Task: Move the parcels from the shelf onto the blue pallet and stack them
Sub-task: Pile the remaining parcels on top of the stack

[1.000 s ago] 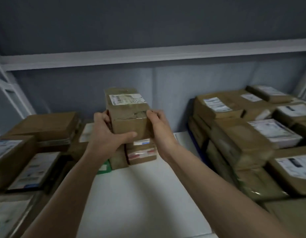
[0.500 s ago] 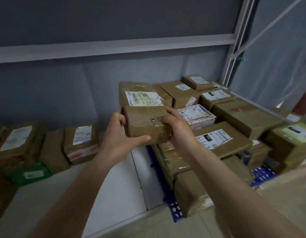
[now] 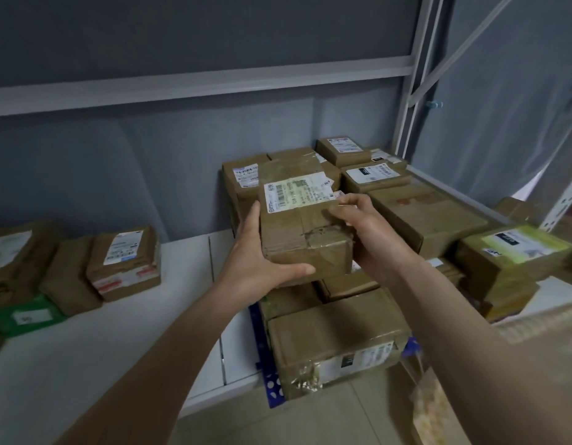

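Head camera looks forward and down, close over the hands; stacked parcels (image 3: 336, 332) below.

We've got a brown parcel (image 3: 305, 232) held up w/ both hands over the stacked parcels (image 3: 416, 220). Left hand (image 3: 259, 261) cups its left side, thumb hooked under the near bottom edge; right hand (image 3: 368, 232) curls over the top right corner, fingers on the taped top. White shipping label (image 3: 299, 192) faces up on the far end of the parcel. Below the stack, blue pallet (image 3: 272, 380) edge shows w/ a big taped box (image 3: 337, 342) on it at the near side. To our left, white shelf (image 3: 124, 342) carries a few more parcels, incl. a labelled one (image 3: 125, 263) and a green packet (image 3: 26, 316). Grey shelf upright (image 3: 413, 75) stands at the right behind the stack.
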A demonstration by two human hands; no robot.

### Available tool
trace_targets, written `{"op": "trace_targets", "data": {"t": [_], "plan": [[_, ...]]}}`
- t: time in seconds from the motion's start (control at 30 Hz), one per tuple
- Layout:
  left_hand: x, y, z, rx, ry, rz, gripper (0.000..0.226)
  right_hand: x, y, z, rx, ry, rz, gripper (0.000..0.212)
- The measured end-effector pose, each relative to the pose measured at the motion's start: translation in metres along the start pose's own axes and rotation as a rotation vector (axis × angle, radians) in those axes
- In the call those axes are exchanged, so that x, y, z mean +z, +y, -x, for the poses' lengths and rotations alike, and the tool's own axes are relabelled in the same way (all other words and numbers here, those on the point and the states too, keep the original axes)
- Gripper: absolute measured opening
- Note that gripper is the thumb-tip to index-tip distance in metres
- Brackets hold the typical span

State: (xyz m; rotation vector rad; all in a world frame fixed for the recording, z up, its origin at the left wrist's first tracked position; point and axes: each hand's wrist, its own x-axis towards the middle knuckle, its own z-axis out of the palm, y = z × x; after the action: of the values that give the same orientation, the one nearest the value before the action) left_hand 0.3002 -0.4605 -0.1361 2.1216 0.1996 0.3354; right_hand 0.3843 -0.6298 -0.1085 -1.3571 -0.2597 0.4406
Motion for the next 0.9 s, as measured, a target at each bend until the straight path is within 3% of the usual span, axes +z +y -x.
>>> {"op": "trace_targets", "data": {"t": [0.33, 0.47, 0.63, 0.7, 0.77, 0.9], "plan": [[0.075, 0.039, 0.014, -0.008, -0.084, 0.022, 0.130, -0.071, 0.000, 0.005, 0.003, 0.147, 0.056, 0.020], [0.095, 0.036, 0.010, -0.037, -0.139, 0.054, 0.130, -0.089, 0.009, 0.007, 0.058, 0.161, 0.086, 0.034], [0.119, 0.031, -0.001, -0.075, -0.157, 0.013, 0.133, -0.108, 0.014, 0.002, 0.093, 0.154, 0.112, 0.022], [0.123, 0.032, -0.010, -0.065, -0.143, -0.030, 0.134, -0.112, 0.013, -0.006, 0.110, 0.134, 0.116, 0.016], [0.126, 0.034, -0.023, -0.057, -0.124, -0.108, 0.132, -0.112, 0.013, -0.019, 0.109, 0.106, 0.135, 0.025], [0.128, 0.033, -0.051, -0.098, -0.020, -0.357, 0.105, -0.105, 0.015, -0.051, 0.094, 0.068, 0.171, 0.045]]}}
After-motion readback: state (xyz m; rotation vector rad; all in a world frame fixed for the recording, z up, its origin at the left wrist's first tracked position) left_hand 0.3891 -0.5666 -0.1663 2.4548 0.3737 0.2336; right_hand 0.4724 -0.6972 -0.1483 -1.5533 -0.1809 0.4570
